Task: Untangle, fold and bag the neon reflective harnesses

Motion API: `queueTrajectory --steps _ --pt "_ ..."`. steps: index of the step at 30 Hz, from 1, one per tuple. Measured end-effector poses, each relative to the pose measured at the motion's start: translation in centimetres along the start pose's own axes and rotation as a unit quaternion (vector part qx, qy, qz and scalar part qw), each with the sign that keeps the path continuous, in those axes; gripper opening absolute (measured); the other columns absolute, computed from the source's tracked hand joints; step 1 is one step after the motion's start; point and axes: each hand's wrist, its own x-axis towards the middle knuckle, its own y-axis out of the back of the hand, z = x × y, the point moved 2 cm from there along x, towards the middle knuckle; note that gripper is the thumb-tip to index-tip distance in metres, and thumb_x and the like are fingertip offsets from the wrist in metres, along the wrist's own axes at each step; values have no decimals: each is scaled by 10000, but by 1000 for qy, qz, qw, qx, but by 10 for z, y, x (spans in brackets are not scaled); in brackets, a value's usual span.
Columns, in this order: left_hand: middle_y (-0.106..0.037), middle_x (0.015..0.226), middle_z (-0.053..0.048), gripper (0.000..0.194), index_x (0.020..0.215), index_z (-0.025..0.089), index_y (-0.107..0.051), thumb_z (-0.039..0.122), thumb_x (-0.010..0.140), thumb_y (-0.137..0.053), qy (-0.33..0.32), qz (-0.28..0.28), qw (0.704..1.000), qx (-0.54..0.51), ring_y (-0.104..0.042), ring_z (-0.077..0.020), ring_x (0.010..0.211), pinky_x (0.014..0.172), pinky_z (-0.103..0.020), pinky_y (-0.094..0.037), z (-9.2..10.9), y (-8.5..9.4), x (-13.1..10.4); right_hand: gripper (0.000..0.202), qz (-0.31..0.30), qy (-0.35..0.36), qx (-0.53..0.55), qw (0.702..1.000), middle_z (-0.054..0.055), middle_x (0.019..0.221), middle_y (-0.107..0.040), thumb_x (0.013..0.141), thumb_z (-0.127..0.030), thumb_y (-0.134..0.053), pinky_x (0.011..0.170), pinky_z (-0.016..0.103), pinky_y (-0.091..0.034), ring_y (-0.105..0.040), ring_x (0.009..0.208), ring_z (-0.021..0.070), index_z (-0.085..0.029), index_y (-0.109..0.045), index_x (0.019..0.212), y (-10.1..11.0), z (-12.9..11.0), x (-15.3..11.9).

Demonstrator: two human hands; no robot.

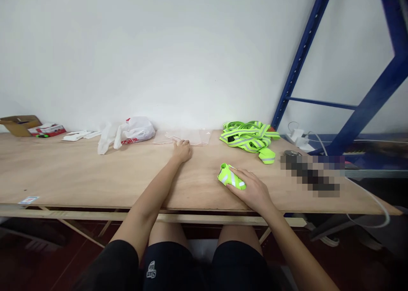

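Note:
My right hand (251,189) is wrapped round a folded bundle of yellow-green reflective strap (232,177) with silver stripes, held at the table's near half. Further forward, my left hand (182,150) reaches to the near edge of some flat clear plastic bags (199,136). Its fingers are curled down on that edge, closed on a bag; the fingertips are partly hidden. A loose heap of the same reflective strap (247,135) lies by the wall, beyond my right hand, with one end trailing toward me.
On the wooden table (95,176) a white carrier bag (138,129) with red print lies left of the clear bags. Further left are white strips (78,135), a red-and-white box (47,130) and an open cardboard box (22,126). Blue shelf posts (301,48) and a white cable (369,197) are at right.

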Motion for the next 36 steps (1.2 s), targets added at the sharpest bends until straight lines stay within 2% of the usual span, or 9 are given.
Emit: queueTrajectory --steps 4,8,11,14,18,23,28,31,36 --pt "-632 1259 -181 392 1088 149 -716 159 932 -356 8 -7 999 53 -547 -332 1206 1152 -629 -169 -4 33 -15 556 -2 -10 4 1000 56 1330 -660 853 -491 -639 990 448 -528 -599 1229 310 -284 -610 1368 -4 4 1" --pt "-690 1046 -203 334 957 107 -739 213 916 -425 8 -39 997 72 -660 -334 979 968 -545 -431 6 66 -36 547 -8 -17 13 1000 48 1341 -653 857 -498 -627 997 454 -524 -596 1237 306 -302 -611 1367 -6 5 3" --pt "-712 1043 -173 399 987 144 -749 350 961 -408 -29 -51 997 50 -672 -325 984 850 -430 -502 27 83 -56 546 -14 -19 11 1000 52 1347 -648 857 -496 -634 1007 442 -517 -593 1241 296 -304 -610 1368 -4 3 4" --pt "-726 1131 -78 471 1268 260 -665 513 979 -392 -90 -52 995 2 -656 -279 1082 880 -359 -500 44 90 -71 556 -14 -21 4 1000 65 1341 -651 858 -488 -643 1006 444 -516 -598 1232 299 -288 -608 1375 -2 0 3" --pt "-592 1416 -100 955 1592 262 -238 751 827 -534 -159 -61 982 -83 -534 -327 1296 1076 -441 -396 45 85 -69 546 -1 -6 8 1000 71 1318 -666 852 -470 -660 1003 440 -521 -611 1215 299 -288 -620 1365 -1 0 2" --pt "-163 1660 -140 1329 1603 294 -169 734 520 -802 -157 -201 965 -58 -118 -451 1512 1153 -693 -113 35 56 -46 543 7 -4 27 1000 74 1310 -669 837 -447 -678 998 464 -527 -613 1212 308 -292 -630 1355 -1 1 2" --pt "-369 1587 -148 1394 1575 268 -284 678 379 -870 -140 -316 933 -99 -370 -424 1433 1138 -548 -336 30 44 -26 533 7 -4 35 999 78 1294 -678 838 -448 -673 981 459 -537 -622 1195 303 -287 -639 1346 1 -2 3" --pt "-464 1528 -164 1360 1562 247 -314 713 399 -844 -141 -300 939 -96 -492 -413 1348 1076 -501 -423 28 47 -23 526 -1 -5 38 999 75 1306 -672 843 -442 -670 1007 442 -521 -612 1215 294 -277 -641 1342 3 -3 2" --pt "-461 1527 -150 1222 1537 237 -335 707 517 -817 -180 -236 947 -120 -463 -391 1371 1116 -474 -373 37 56 -35 533 2 -7 69 998 78 1322 -663 834 -440 -676 1040 452 -493 -602 1231 291 -263 -645 1336 5 -4 1"
